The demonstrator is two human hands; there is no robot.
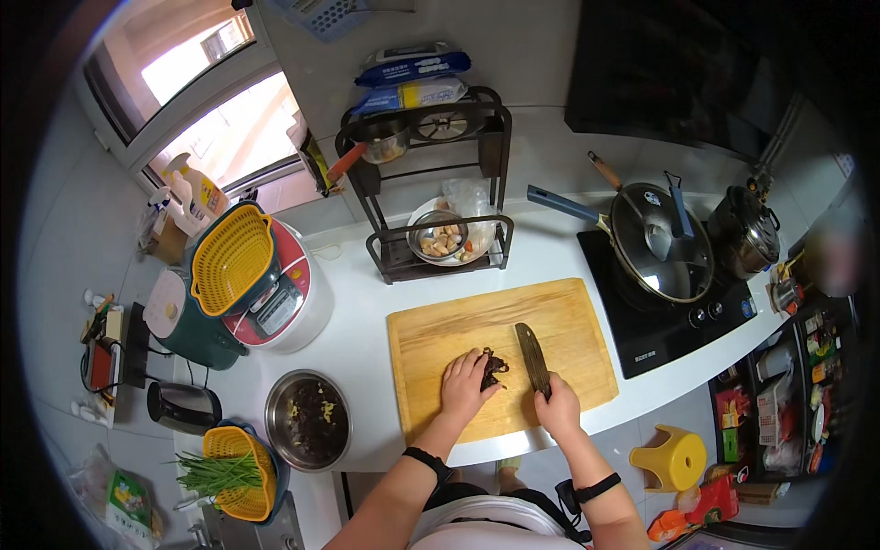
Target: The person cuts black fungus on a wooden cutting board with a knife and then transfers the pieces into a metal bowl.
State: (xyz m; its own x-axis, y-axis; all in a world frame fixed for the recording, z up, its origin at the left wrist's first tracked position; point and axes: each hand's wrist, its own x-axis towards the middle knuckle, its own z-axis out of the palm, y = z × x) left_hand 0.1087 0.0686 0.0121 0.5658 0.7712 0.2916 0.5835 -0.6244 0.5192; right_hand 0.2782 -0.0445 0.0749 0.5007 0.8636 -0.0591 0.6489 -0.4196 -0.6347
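Note:
My left hand [465, 385] rests on the wooden cutting board [447, 330], its fingers over a small pile of dark, crinkled food, perhaps wood ear fungus [493, 368]. In my right hand [557, 407] is the handle of a dark-bladed kitchen knife [531, 350]. The blade points away from me and lies a little to the right of the pile, apart from it. Left of the board stands a steel bowl [273, 421] holding more dark pieces with some yellow bits.
A black cooktop [636, 344] with a lidded pan [663, 240] borders the board's right. Behind stands a dark rack [440, 271] with a bowl of cloves [440, 240], apparently garlic. Left are a rice cooker [313, 309] and a yellow basket [237, 505] of green stalks [220, 474].

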